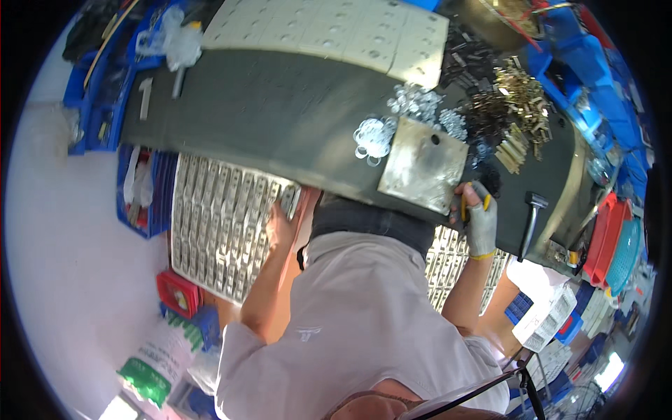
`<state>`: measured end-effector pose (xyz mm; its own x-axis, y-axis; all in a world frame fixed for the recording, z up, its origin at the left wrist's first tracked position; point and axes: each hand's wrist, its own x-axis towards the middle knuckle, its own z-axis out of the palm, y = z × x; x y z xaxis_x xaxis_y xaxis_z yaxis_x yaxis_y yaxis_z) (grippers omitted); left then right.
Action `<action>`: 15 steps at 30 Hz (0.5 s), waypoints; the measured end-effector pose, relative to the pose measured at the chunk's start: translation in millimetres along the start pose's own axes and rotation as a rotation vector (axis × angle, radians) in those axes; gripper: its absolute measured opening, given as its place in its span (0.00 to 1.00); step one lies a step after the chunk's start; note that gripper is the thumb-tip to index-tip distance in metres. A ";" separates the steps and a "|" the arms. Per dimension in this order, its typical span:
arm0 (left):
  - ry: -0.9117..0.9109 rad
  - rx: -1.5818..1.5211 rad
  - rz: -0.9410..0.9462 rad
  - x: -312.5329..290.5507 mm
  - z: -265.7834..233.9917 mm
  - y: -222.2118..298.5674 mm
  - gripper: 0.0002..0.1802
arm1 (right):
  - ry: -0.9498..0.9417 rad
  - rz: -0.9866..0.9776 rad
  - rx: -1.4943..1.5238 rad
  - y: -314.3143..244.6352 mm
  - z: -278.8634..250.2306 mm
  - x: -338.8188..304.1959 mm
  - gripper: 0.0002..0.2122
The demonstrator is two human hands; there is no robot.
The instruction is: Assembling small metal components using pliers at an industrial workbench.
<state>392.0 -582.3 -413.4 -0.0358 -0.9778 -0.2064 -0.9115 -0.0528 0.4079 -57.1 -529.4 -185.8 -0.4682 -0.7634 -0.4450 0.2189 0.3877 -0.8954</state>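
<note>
The dark-topped worktable stretches across 12 o'clock. At 9 o'clock lies a tray filled with rows of metal blocks; a pale perforated sheet lies at 12, on the table's far side. A second filled tray shows partly at 4 o'clock, under the table edge. At 2 o'clock a square steel plate lies at the near edge, with a pile of brass-coloured pins beyond it. At 3, the gloved right hand has curled fingers beside the plate's corner; whether they pinch anything, I cannot tell. Just past it lies a hammer. Clear rings are heaped at 1 o'clock. Smallest is a metal block at the first tray's upper right corner, gripped by the bare left hand.
</note>
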 end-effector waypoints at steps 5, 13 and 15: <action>-0.146 -0.036 -0.109 13.9 -53.5 5.1 0.31 | -0.012 0.096 -0.031 -4.1 0.1 0.3 0.17; -0.419 -0.543 -0.031 -6.0 -215.8 101.1 0.15 | -0.080 0.079 -0.268 -36.4 0.9 -10.0 0.15; -0.407 -0.722 0.164 4.6 -211.8 126.6 0.17 | -0.076 0.039 -0.349 -49.0 3.0 -5.9 0.15</action>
<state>363.1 -636.5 -174.4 -0.4160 -0.8422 -0.3430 -0.4014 -0.1684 0.9003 -62.5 -545.5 -139.3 -0.3974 -0.7755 -0.4906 -0.0759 0.5605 -0.8246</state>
